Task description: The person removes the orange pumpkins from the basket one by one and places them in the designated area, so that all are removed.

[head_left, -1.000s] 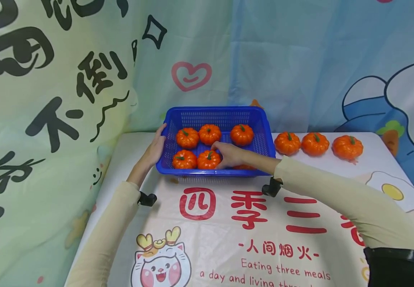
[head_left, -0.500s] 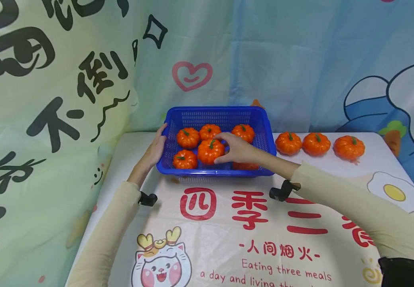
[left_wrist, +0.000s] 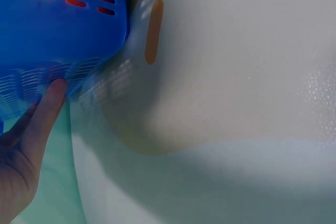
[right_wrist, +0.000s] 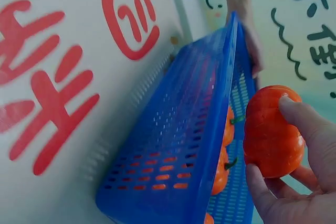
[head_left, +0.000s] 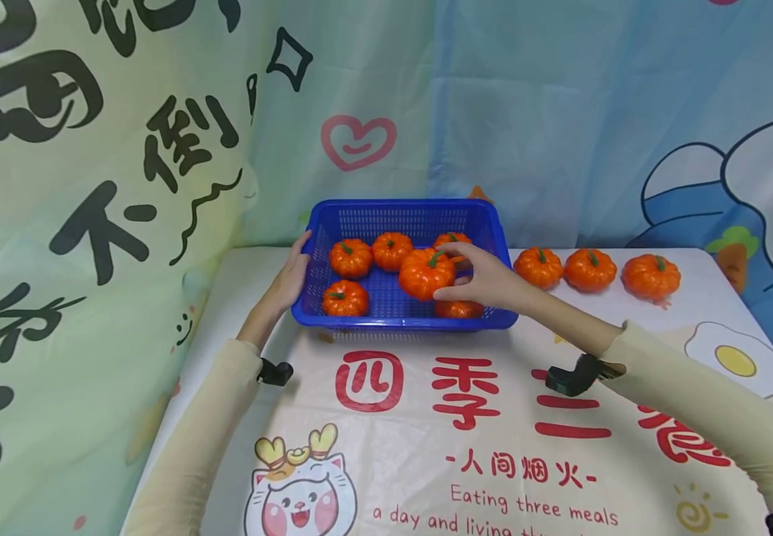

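My right hand [head_left: 483, 277] grips a small orange pumpkin [head_left: 424, 275] with a green stem, held above the blue plastic basket [head_left: 400, 323]. In the right wrist view, the thumb and fingers curl round the pumpkin [right_wrist: 273, 132], level with the basket's rim. My left hand [head_left: 289, 275] lies along the basket's left end; in the left wrist view a straight finger [left_wrist: 47, 111] touches the slotted outer wall. Inside the basket, pumpkins [head_left: 350, 258] sit in two loose rows. One front pumpkin [head_left: 459, 310] is partly hidden by the rim and my right hand.
Three more pumpkins, the nearest one [head_left: 538, 268] beside the basket, stand in a row on the table to its right. A printed cloth [head_left: 386, 447] covers the tabletop. Behind the basket hangs a blue-green curtain [head_left: 507, 119].
The right hand has lifted a pumpkin from the basket's front row and moved it right, leaving a gap in the row. The left hand and basket have stayed in place.
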The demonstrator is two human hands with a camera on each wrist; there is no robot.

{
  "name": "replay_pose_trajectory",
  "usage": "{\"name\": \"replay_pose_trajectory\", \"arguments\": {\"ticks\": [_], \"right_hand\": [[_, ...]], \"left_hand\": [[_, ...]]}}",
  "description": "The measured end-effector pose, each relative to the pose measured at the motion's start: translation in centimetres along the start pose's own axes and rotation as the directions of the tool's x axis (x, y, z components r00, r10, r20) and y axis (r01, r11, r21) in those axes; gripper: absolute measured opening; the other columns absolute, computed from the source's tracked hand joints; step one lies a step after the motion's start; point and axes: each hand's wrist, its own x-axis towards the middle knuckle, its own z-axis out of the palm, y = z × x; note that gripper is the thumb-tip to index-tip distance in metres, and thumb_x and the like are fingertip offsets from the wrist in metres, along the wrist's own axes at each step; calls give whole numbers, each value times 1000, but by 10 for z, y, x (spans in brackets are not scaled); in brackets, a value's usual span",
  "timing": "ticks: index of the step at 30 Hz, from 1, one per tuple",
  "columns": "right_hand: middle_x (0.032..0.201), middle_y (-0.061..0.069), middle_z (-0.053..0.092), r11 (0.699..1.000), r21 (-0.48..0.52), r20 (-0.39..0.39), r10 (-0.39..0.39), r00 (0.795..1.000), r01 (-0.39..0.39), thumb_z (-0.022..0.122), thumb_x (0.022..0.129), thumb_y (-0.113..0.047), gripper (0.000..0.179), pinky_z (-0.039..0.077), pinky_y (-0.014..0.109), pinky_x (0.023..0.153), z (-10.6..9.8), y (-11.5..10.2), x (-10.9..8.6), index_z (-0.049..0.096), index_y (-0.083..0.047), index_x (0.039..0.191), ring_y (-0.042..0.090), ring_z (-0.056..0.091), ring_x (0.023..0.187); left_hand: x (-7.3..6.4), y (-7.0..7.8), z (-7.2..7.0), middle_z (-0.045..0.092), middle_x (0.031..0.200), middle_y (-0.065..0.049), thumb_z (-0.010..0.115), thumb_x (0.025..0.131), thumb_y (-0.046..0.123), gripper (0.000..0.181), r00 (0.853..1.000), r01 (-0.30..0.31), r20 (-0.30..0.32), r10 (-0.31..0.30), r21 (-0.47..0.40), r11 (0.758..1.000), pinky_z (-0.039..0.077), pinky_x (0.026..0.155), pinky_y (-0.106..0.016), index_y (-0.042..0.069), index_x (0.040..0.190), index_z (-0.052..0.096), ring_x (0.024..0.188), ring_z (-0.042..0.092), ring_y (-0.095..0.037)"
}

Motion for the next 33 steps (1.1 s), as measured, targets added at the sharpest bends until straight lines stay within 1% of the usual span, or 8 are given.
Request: {"name": "replay_pose_trajectory", "arguments": {"ticks": [6, 13, 16, 18, 21, 24, 28, 33], "right_hand": [[145, 15, 44, 999, 40, -11, 5, 1000, -5, 78, 81, -34, 79, 54, 43, 92, 5, -5, -28, 39, -16, 146, 35, 49, 128], [146, 15, 42, 998, 55, 28, 1, 1000, -2, 78, 80, -35, 77, 54, 45, 92, 10, -11, -52, 41, -17, 145, 35, 46, 128], [146, 15, 43, 999, 51, 42, 10, 999, -12, 78, 80, -36, 78, 55, 44, 92, 12, -11, -59, 40, -18, 146, 34, 48, 127], [145, 16, 42, 998, 64, 65, 24, 998, -28, 77, 81, -36, 79, 56, 42, 91, 13, -11, -64, 38, -17, 147, 34, 52, 123], [145, 19, 41, 992, 116, 114, 36, 993, -49, 76, 83, -36, 79, 57, 39, 88, 16, -11, -73, 36, -15, 148, 36, 56, 120], [145, 21, 42, 986, 154, 158, 43, 986, -68, 75, 83, -36, 79, 58, 37, 85, 19, -11, -81, 36, -15, 147, 36, 58, 118], [144, 20, 43, 985, 158, 187, 43, 981, -73, 77, 81, -38, 79, 59, 35, 82, 25, -10, -92, 38, -17, 146, 32, 61, 113], [142, 20, 44, 987, 159, 184, 11, 983, -41, 77, 81, -34, 78, 58, 30, 80, 29, -6, -100, 38, -14, 146, 27, 63, 108]], "left_hand": [[0, 0, 0, 9, 164, -15, 20, 103, 16, 56, 1000, 4, -1, -4, 0, 1000, 12, 122, -51, 15, 157, 8, 150, 14, -35], [2, -1, -1, 9, 163, -16, 20, 102, 15, 56, 1000, 11, -2, -11, -1, 1000, 12, 122, -52, 15, 157, 8, 150, 15, -36], [9, -12, -1, 9, 164, -13, 20, 102, 18, 56, 1000, 11, -5, -11, -18, 1000, 11, 122, -51, 19, 157, 8, 150, 14, -34], [14, -21, 0, 10, 164, -11, 20, 102, 21, 56, 1000, 7, -12, -7, -13, 1000, 11, 122, -50, 23, 157, 8, 150, 14, -31], [20, -33, 2, 10, 164, -8, 18, 102, 25, 56, 1000, -13, -28, 13, 6, 1000, 12, 122, -49, 28, 157, 8, 150, 16, -29], [22, -38, 3, 11, 164, -8, 18, 102, 27, 56, 999, -29, -39, 30, 20, 999, 12, 122, -51, 29, 157, 7, 150, 17, -30], [20, -33, 2, 11, 164, -9, 19, 102, 25, 56, 1000, -16, -26, 16, 7, 1000, 12, 122, -50, 27, 157, 8, 150, 16, -31], [9, -13, 0, 9, 164, -13, 20, 103, 18, 56, 1000, 8, -1, -8, -21, 1000, 10, 122, -52, 19, 158, 8, 150, 13, -34]]}}
